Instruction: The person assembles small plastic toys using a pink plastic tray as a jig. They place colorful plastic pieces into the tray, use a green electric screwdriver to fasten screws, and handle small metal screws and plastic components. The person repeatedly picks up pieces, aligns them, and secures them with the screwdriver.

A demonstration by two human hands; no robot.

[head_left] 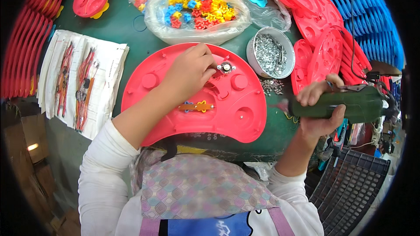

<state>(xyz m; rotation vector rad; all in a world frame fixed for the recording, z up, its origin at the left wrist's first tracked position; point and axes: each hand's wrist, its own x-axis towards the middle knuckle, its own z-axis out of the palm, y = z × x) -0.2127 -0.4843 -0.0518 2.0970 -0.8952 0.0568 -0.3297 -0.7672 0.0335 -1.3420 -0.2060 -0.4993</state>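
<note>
A red, half-moon-shaped plastic shell (pixel 136 91) lies with its hollow side up in front of me. My left hand (pixel 191 71) is over its far middle, fingers curled and closed; what they hold, if anything, is hidden. Just right of those fingertips, a small round black part with a metal centre (pixel 225 67) sits in the shell. Thin red wires (pixel 215 88) run below it. Nearer to me, a brown strip (pixel 195 107) lies across blue and yellow star-shaped pieces. Off the shell's right side, my right hand (pixel 321 107) grips a dark green electric screwdriver (pixel 350 103), its tip pointing left.
A white bowl (pixel 251 57) of small screws stands beyond the shell, loose screws (pixel 272 86) beside it. A clear bag (pixel 154 19) holds coloured star pieces. Wired parts lie on papers (pixel 109 67) at left. More red shells (pixel 321 54) and blue stacked parts (pixel 376 26) crowd the right.
</note>
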